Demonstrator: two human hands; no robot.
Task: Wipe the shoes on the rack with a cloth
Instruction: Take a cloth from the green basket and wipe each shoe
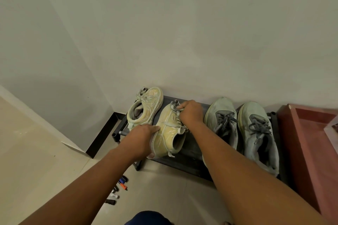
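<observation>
On the dark shoe rack (190,159), the left hand (144,133) grips the tilted yellow sneaker (169,131) at its sole while the right hand (190,111) pinches a grey cloth (174,105) against its toe, apparently mid-wipe; next, probably the laces.

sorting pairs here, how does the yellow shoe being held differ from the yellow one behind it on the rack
The held yellow shoe lies tipped on its side, its opening facing right; the rear yellow shoe stands upright, opening facing up. The left hand holds the held shoe at its heel end and the right hand presses a grey cloth on its toe end; nothing touches the rear shoe. Both are pale yellow lace-ups on the black rack.
</observation>
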